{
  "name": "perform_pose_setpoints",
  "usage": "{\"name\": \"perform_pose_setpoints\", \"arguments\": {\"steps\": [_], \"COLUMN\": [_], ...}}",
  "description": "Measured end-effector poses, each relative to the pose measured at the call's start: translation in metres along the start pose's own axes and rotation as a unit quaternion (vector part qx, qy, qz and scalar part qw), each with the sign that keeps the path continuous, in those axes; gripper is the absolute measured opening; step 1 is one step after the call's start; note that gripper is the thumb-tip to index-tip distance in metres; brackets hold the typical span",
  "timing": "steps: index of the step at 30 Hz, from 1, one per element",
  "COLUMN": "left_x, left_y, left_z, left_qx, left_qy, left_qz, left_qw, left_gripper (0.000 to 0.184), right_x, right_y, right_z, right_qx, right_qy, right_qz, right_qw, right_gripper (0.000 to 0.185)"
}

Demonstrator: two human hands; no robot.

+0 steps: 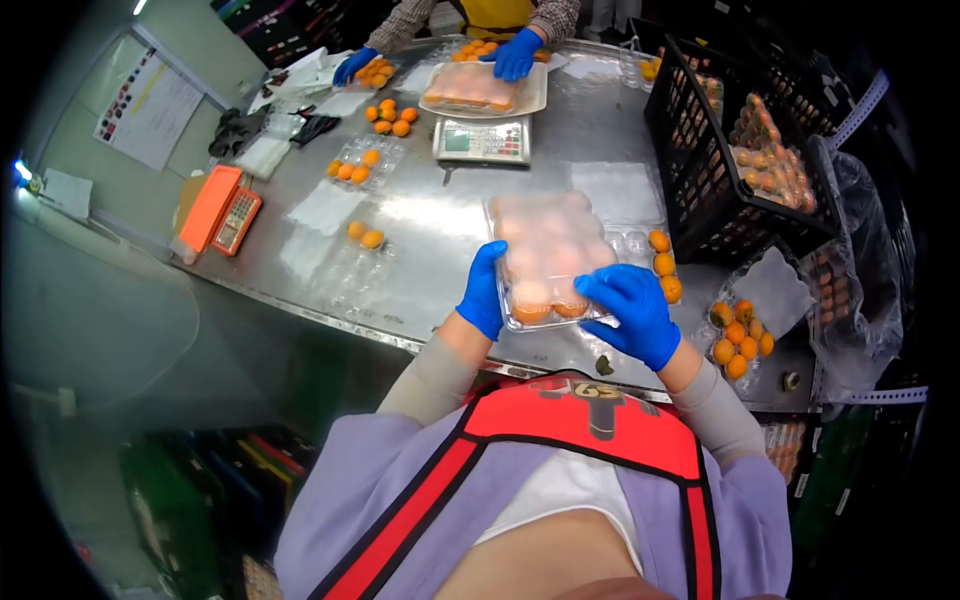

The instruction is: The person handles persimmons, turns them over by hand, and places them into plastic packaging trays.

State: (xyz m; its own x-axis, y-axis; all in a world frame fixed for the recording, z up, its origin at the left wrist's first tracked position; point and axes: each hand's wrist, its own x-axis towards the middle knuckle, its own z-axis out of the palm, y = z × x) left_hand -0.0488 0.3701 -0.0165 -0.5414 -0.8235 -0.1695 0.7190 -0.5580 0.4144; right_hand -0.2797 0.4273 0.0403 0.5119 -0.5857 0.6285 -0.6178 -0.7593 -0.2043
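A clear plastic box (550,250) of orange fruit, with a whitish sheet over the fruit, is held above the metal table's front part. My left hand (484,290), in a blue glove, grips its left side. On the box's right front corner lies my right hand (635,312), also gloved in blue, with fingers bent over the lid edge and thumb low at the side. Just right of the box an open clear tray (630,242) lies beside several orange fruits (664,264). Behind the box stands a scale (482,140) bearing another filled box (472,87).
Across the table (420,215), a co-worker's gloved hands (514,55) are at the scale and fruit. A black crate (740,160) holding packed fruit stands at the right. An orange calculator-like device (237,222) lies at the left edge. Loose fruits (738,340) sit at the right front.
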Motion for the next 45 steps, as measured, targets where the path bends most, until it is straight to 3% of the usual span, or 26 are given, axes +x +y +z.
{"name": "perform_pose_setpoints", "arguments": {"steps": [3, 5, 7, 9, 10, 12, 14, 16, 17, 19, 20, 23, 24, 25, 26, 27, 28, 29, 31, 32, 33, 35, 37, 39, 40, 45], "left_x": [-0.005, -0.009, -0.01, -0.012, -0.008, 0.002, -0.012, -0.021, -0.021, -0.015, -0.01, 0.004, 0.009, 0.014, 0.022, 0.027, 0.032, 0.038, 0.037, 0.039, 0.033, 0.012, 0.0, -0.002, 0.0, 0.001], "left_y": [0.006, 0.013, 0.02, 0.025, 0.024, 0.022, 0.018, 0.018, 0.017, 0.013, 0.011, 0.012, 0.017, 0.021, 0.022, 0.021, 0.02, 0.015, 0.009, 0.001, -0.007, -0.027, -0.051, -0.061, -0.06, -0.055], "left_z": [-0.002, 0.0, 0.002, -0.011, -0.031, -0.07, -0.045, -0.032, -0.037, -0.054, -0.062, -0.091, -0.101, -0.112, -0.126, -0.13, -0.133, -0.135, -0.101, -0.1, -0.085, -0.042, -0.051, -0.06, -0.061, -0.049], "left_qx": [0.001, 0.009, 0.035, 0.028, 0.039, 0.059, 0.048, 0.083, 0.081, 0.19, 0.189, 0.351, 0.439, 0.522, 0.522, 0.618, 0.704, 0.705, 0.851, 0.829, 0.829, 0.908, 0.943, 0.952, 0.941, 0.946], "left_qy": [-0.02, -0.03, -0.063, -0.063, -0.043, -0.009, 0.001, 0.055, 0.058, 0.059, 0.059, 0.061, 0.074, 0.086, 0.086, 0.136, 0.184, 0.183, 0.171, 0.154, 0.142, 0.117, 0.09, 0.102, 0.096, 0.073], "left_qz": [0.005, 0.017, 0.019, 0.009, 0.0, -0.029, -0.054, -0.11, -0.108, -0.08, -0.08, -0.002, -0.037, -0.07, -0.071, -0.054, -0.037, -0.036, 0.018, 0.026, 0.025, -0.07, -0.069, -0.053, -0.054, -0.058], "left_qw": [1.0, 0.999, 0.997, 0.998, 0.998, 0.998, 0.997, 0.989, 0.989, 0.977, 0.977, 0.934, 0.895, 0.845, 0.846, 0.772, 0.685, 0.684, 0.496, 0.537, 0.539, 0.396, 0.312, 0.284, 0.321, 0.309], "left_gripper": [0.07, 0.07, 0.07, 0.069, 0.069, 0.068, 0.065, 0.062, 0.062, 0.063, 0.063, 0.058, 0.062, 0.066, 0.066, 0.074, 0.081, 0.081, 0.098, 0.113, 0.113, 0.113, 0.117, 0.118, 0.121, 0.114], "right_x": [-0.007, -0.012, -0.018, -0.014, -0.014, -0.02, -0.031, -0.04, -0.045, -0.052, -0.052, -0.1, -0.103, -0.102, -0.101, -0.102, -0.101, -0.1, -0.078, -0.079, -0.081, -0.092, -0.107, -0.1, -0.097, -0.09], "right_y": [-0.001, -0.003, 0.0, 0.0, 0.006, 0.014, 0.026, 0.034, 0.034, 0.03, 0.025, 0.052, 0.051, 0.048, 0.044, 0.041, 0.04, 0.039, 0.022, 0.021, 0.023, 0.03, 0.034, 0.027, 0.024, 0.015], "right_z": [0.002, 0.011, 0.02, 0.028, 0.031, 0.05, 0.071, 0.084, 0.092, 0.1, 0.102, 0.151, 0.156, 0.158, 0.161, 0.163, 0.166, 0.167, 0.155, 0.155, 0.158, 0.169, 0.186, 0.179, 0.174, 0.167], "right_qx": [0.114, 0.187, 0.227, 0.464, 0.468, 0.464, 0.447, 0.486, 0.487, 0.499, 0.527, 0.645, 0.672, 0.672, 0.684, 0.694, 0.69, 0.69, 0.63, 0.635, 0.631, 0.681, 0.69, 0.681, 0.686, 0.689], "right_qy": [0.009, 0.083, 0.054, 0.082, 0.066, 0.082, 0.082, 0.016, 0.013, 0.011, 0.012, -0.033, -0.035, -0.035, -0.02, -0.005, -0.021, -0.021, -0.021, -0.026, -0.016, -0.007, 0.003, 0.013, 0.012, 0.026], "right_qz": [0.068, 0.155, 0.168, 0.315, 0.313, 0.379, 0.425, 0.549, 0.549, 0.631, 0.635, 0.575, 0.583, 0.582, 0.581, 0.58, 0.559, 0.559, 0.623, 0.621, 0.625, 0.652, 0.639, 0.661, 0.659, 0.66], "right_qw": [0.991, 0.967, 0.958, 0.824, 0.824, 0.796, 0.783, 0.68, 0.679, 0.594, 0.565, 0.501, 0.456, 0.456, 0.442, 0.426, 0.46, 0.46, 0.463, 0.458, 0.459, 0.335, 0.338, 0.315, 0.31, 0.299], "right_gripper": [0.072, 0.077, 0.081, 0.083, 0.083, 0.075, 0.074, 0.054, 0.054, 0.042, 0.022, 0.005, 0.008, 0.008, 0.007, 0.008, 0.008, 0.008, 0.017, 0.01, 0.01, 0.006, 0.014, 0.011, 0.01, 0.01]}}
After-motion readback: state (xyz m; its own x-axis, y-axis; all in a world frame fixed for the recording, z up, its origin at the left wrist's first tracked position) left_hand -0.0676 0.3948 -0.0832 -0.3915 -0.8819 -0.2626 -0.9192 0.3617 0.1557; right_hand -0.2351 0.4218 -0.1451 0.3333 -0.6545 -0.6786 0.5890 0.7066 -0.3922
